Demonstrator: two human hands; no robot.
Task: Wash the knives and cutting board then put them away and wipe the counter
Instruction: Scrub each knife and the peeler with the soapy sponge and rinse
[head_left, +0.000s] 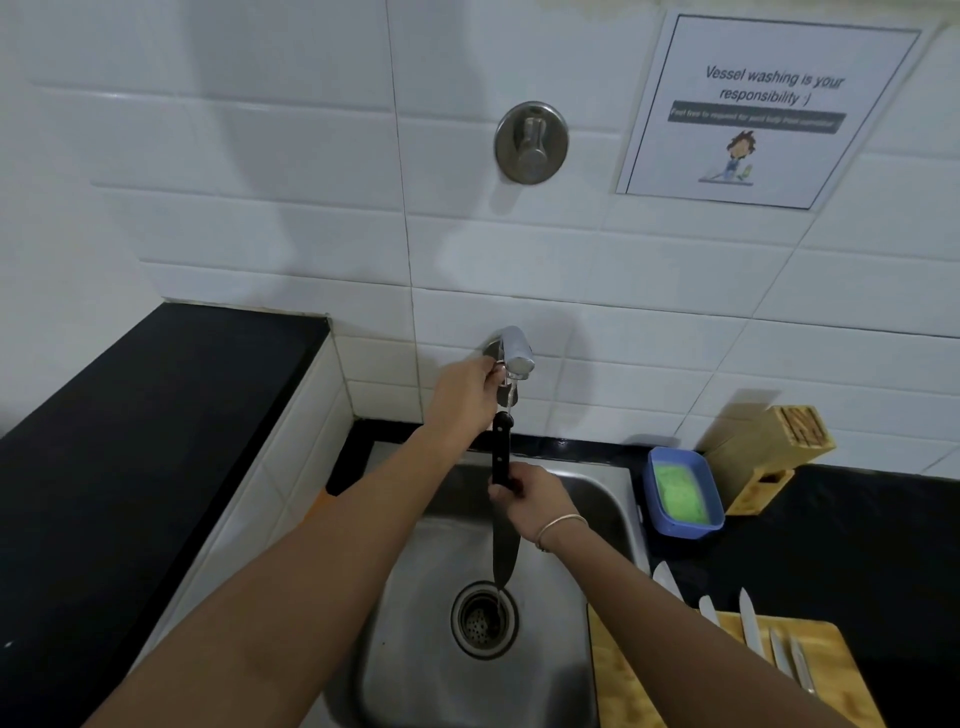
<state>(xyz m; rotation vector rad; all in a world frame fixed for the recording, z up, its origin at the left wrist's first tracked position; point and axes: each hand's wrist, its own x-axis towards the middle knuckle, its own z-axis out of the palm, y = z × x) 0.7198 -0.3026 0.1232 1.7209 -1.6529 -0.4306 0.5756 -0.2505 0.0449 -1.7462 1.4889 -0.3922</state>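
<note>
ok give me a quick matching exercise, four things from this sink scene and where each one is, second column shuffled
Things:
1. knife
2. sponge
3. knife block
4. cutting board

Places:
A. in the blue tub
B. on the counter by the wall, right of the tub
C. right of the sink, near edge, knives on it
D. over the sink, tip down, in the right hand

Pairs: 1-D, 2-A, 3-B, 4-C

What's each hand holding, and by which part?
Right hand grips the knife by its black handle, blade pointing down over the sink. Left hand is at the tap, fingers on its knob.
</note>
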